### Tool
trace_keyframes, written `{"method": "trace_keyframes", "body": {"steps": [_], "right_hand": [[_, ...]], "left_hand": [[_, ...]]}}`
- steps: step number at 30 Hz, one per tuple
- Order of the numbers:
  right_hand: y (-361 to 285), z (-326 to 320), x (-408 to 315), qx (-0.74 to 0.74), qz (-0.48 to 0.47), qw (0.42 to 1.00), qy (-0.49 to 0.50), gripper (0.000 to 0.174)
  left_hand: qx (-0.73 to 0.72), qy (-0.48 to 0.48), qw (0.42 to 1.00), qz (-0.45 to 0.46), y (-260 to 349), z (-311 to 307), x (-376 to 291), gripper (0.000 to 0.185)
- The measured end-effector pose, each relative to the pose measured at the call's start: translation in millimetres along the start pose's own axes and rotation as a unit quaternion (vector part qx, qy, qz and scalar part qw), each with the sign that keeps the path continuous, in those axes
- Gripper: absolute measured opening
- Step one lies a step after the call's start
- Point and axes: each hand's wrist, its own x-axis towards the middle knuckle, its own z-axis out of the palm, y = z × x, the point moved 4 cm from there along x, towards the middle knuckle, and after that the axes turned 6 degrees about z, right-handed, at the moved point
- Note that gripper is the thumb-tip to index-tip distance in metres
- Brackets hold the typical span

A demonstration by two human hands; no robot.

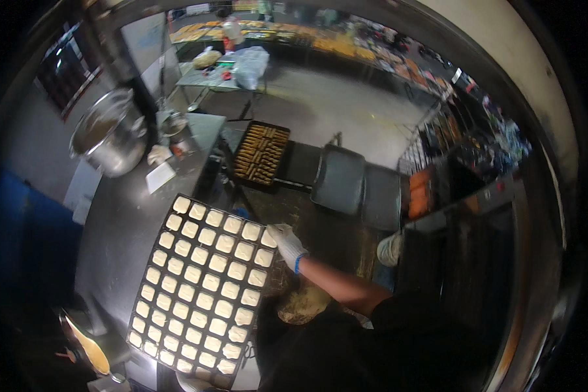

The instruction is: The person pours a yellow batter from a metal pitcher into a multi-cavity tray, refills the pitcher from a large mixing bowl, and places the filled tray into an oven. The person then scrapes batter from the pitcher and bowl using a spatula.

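A large dark multi-cavity baking tray [203,289], its square cups filled with pale batter or dough, spans the middle of the view. My right hand [288,247], in a white knitted glove with a blue cuff, grips its upper right corner. At the tray's lower edge, my left hand [192,383] is gloved too and mostly hidden, with its fingers out of sight against the tray. Part of the tray lies over the stainless steel table [112,245]. Beyond the tray on that table, a white flat scraper [160,177] lies beside a crumpled whitish cloth or glove [158,154].
A big steel pot [115,142] stands at the table's far left. A tray of browned pastries [262,154] and flat dark trays [340,179] sit ahead to the right. Lower left, a vessel [90,345] holds yellowish batter. Dark equipment [460,259] borders my right.
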Motion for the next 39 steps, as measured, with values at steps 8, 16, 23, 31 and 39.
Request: {"method": "trace_keyframes", "body": {"steps": [8, 16, 23, 31, 39], "right_hand": [[84, -190, -152, 0.265, 0.07, 0.956, 0.105, 0.073], [204, -352, -370, 0.369, 0.016, 0.858, 0.357, 0.076], [327, -450, -506, 0.567, 0.038, 0.647, 0.508, 0.073], [403, -512, -629, 0.524, -0.026, 0.53, 0.666, 0.062], [264, -433, -672, -0.298, 0.149, 0.681, 0.653, 0.055]], "left_hand": [[0.163, -0.138, 0.977, 0.025, 32, 106, -109, 0.06], [0.277, -0.395, 0.872, -0.08, -1, 243, -179, 0.061], [0.24, -0.546, 0.749, -0.289, -268, 356, -204, 0.051], [0.33, -0.597, 0.661, -0.311, -385, 343, -434, 0.042], [0.502, -0.824, -0.039, 0.259, -468, 285, -630, 0.034]]}}
